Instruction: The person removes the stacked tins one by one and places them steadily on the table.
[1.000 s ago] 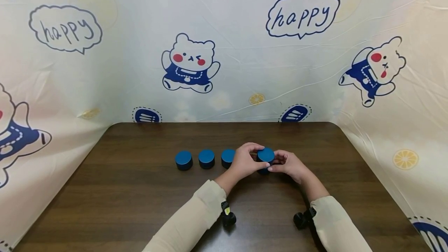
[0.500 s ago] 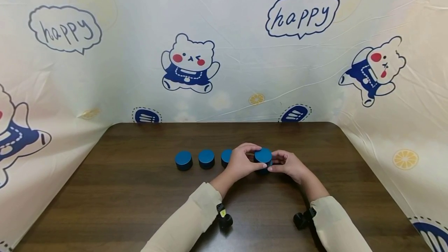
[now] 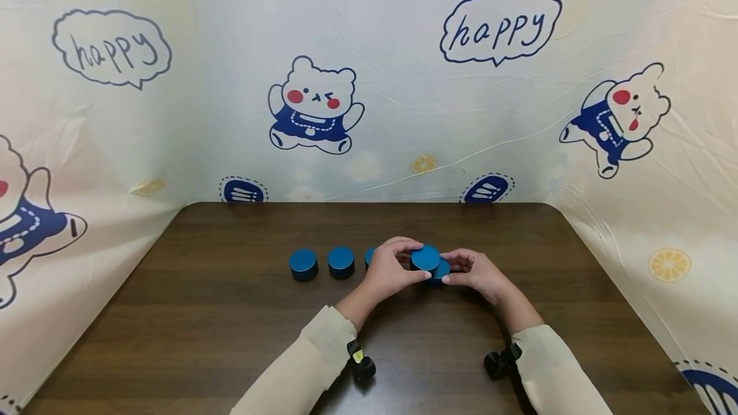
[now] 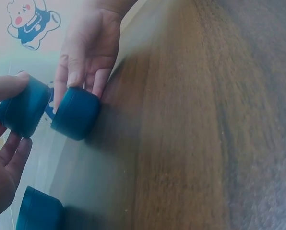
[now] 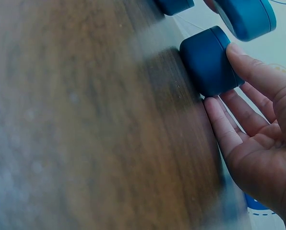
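Note:
My left hand (image 3: 391, 269) grips a round blue tin (image 3: 425, 257) by its sides, thumb in front and fingers behind. In the left wrist view, this tin (image 4: 25, 108) is raised off the table and tilted in that camera's frame. Just below and to its right, a second blue tin (image 3: 441, 271) sits on the table, partly hidden by the raised one. The thumb and fingers of my right hand (image 3: 477, 273) hold that second tin at its right side. The right wrist view shows the right thumb against the lid edge of the lower tin (image 5: 208, 62).
Left of my hands, two similar blue tins (image 3: 303, 265) stand in a row on the brown wooden table (image 3: 202, 312). Another blue tin (image 3: 370, 257) is partly hidden behind my left hand. A patterned cloth (image 3: 398, 114) hangs behind and beside the table.
My left hand has moved left with its tin, from above the second tin to its upper left, uncovering more of that tin's top. My right hand has stayed in place.

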The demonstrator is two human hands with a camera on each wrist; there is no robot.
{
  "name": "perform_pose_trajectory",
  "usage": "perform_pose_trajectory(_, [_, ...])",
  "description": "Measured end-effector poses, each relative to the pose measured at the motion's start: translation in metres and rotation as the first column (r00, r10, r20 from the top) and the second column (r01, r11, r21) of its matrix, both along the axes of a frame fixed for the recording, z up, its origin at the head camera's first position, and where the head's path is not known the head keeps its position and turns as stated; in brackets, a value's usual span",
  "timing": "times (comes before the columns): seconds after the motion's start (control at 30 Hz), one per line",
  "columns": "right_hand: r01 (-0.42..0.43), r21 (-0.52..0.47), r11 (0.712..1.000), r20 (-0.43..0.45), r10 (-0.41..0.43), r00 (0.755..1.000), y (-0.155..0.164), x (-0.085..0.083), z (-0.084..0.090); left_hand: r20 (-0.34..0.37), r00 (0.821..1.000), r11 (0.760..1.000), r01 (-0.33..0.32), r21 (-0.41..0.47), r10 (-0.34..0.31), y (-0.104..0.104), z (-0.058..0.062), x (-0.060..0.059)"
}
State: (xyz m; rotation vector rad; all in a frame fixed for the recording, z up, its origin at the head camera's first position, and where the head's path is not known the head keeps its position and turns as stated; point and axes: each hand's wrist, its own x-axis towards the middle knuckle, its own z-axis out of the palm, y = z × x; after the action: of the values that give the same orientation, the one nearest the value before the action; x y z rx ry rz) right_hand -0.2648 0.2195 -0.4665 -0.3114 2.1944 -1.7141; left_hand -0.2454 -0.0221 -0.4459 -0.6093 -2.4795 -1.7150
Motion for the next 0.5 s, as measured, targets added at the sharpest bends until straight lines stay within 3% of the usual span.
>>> perform_pose_trajectory(0.27, [0.007,0.003,1.000,-0.005,-0.007,1.000,-0.001,0.001,0.002,-0.027,1.000,1.000,0.003,0.009,-0.002,-0.007,0.005,0.004])
perform_pose_trajectory(0.5, [0.006,0.005,1.000,-0.002,-0.006,1.000,-0.001,0.001,0.002,-0.010,1.000,1.000,0.008,0.002,-0.008,-0.014,0.012,0.007])
